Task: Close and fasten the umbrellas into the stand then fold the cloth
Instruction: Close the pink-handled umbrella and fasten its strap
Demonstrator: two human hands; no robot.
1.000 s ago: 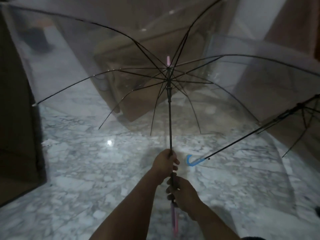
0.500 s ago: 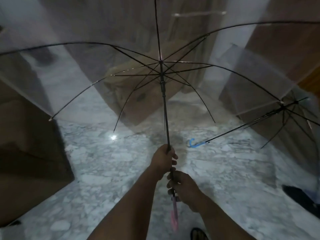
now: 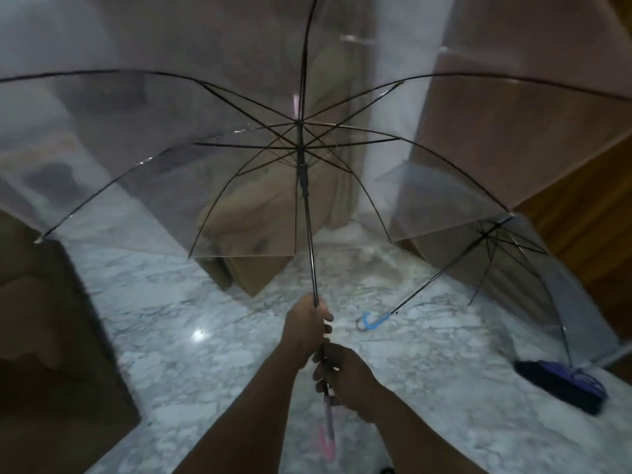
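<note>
An open clear umbrella (image 3: 171,159) with black ribs and a pink handle (image 3: 327,436) stands in front of me, canopy spread wide. My left hand (image 3: 307,328) grips its black shaft. Just below, my right hand (image 3: 345,378) grips the shaft above the pink handle. A second open clear umbrella (image 3: 533,268) with a blue hooked handle (image 3: 371,320) lies on its side on the marble floor to the right. A dark folded thing (image 3: 561,383), perhaps cloth, lies on the floor at the far right.
A tan cardboard box (image 3: 253,268) sits behind the canopy at centre. A dark brown piece of furniture (image 3: 51,354) fills the left side. Wooden panels (image 3: 581,217) rise at the right. Grey-white marble floor (image 3: 205,371) lies all around.
The held umbrella has tilted more upright and its canopy has risen in view. The view has shifted right, bringing the dark thing on the floor fully in. Both hands keep their grip.
</note>
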